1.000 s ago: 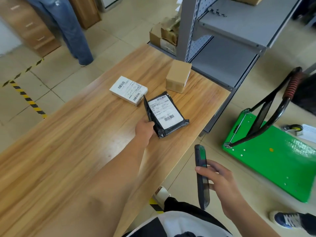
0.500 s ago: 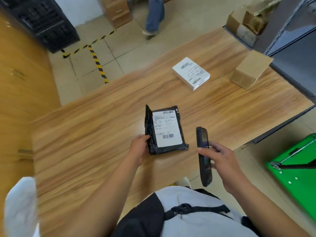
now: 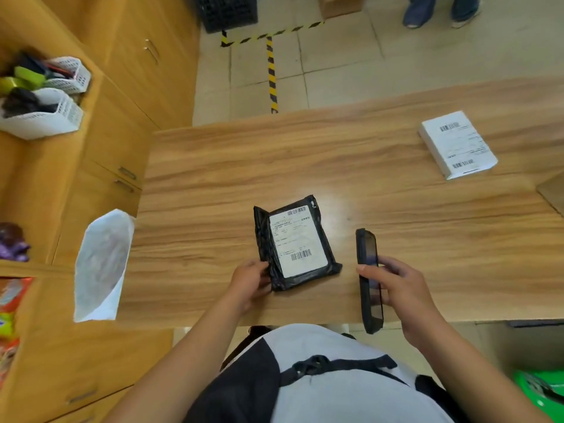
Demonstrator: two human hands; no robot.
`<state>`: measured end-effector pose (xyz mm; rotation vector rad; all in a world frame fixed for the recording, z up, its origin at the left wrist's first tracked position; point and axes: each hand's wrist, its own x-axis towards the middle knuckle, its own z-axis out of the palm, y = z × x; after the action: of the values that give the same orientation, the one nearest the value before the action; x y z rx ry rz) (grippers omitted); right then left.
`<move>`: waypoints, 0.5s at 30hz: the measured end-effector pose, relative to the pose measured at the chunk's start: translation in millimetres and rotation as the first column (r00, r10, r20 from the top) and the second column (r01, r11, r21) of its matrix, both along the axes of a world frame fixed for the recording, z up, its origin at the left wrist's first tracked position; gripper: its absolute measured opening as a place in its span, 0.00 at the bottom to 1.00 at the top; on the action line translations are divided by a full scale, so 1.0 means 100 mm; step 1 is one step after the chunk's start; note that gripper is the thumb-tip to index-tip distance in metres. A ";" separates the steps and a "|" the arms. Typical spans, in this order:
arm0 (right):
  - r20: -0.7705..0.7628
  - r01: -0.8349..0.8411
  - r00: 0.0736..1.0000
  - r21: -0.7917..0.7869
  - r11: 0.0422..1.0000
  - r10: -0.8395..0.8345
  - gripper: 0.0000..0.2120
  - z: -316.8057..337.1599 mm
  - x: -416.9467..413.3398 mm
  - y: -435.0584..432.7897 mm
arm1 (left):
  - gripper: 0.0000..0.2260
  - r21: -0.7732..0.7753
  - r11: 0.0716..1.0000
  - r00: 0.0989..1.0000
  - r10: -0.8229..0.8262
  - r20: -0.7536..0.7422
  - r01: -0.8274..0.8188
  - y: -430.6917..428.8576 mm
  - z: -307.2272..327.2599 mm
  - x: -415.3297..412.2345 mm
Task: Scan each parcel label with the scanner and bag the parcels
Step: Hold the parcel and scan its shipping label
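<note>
Head: parcel (image 3: pixel 297 244) against fingers (image 3: pixel 258 270) (left)

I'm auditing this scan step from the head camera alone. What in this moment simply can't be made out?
Head view only:
- Label print on the black parcel: too small, blurred.
- Screen of the scanner: turned nearly edge-on, partly wrapped by the right hand.
- Fingertips of the left hand: hidden behind the parcel's corner.
- Most of the brown box: cut off by the right edge.
- Contents of the white bag: blurred, opening unclear.
</note>
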<state>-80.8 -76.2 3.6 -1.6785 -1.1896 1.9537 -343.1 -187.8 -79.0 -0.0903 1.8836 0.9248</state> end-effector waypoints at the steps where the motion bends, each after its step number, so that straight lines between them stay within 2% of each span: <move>1: 0.008 -0.031 0.999 -0.003 1.000 0.031 0.24 0.00 -0.02 0.01 | 0.06 -0.012 1.000 1.000 -0.011 -0.007 0.011 -0.05 0.00 -0.01; 4: 0.061 -0.198 0.979 0.026 0.980 0.197 0.16 0.06 -0.04 0.08 | 0.05 0.001 0.997 0.996 -0.078 -0.032 0.078 -0.15 0.00 -0.03; 6: 0.115 -0.351 0.932 0.058 0.934 0.343 0.09 0.15 -0.04 0.17 | 0.07 0.057 0.993 0.994 -0.103 -0.022 0.104 -0.17 -0.01 -0.01; 8: 0.201 -0.515 0.848 0.087 0.853 0.491 0.12 0.26 -0.06 0.32 | 0.08 0.079 0.987 0.990 -0.139 -0.021 0.140 -0.18 -0.03 0.04; 12: 0.423 -0.809 0.540 0.023 0.587 0.728 0.21 0.58 -0.22 0.64 | 0.06 0.025 0.982 0.974 -0.183 -0.137 0.188 -0.16 -0.08 0.17; 15: 0.488 -0.918 0.306 -0.077 0.389 0.818 0.31 0.81 -0.37 0.81 | 0.08 0.008 0.985 0.973 -0.168 -0.161 0.172 -0.13 -0.09 0.23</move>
<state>-117.5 5.0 84.5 -1.4857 -2.9267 1.7275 -320.4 -201.2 -87.8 0.1611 1.9933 0.8555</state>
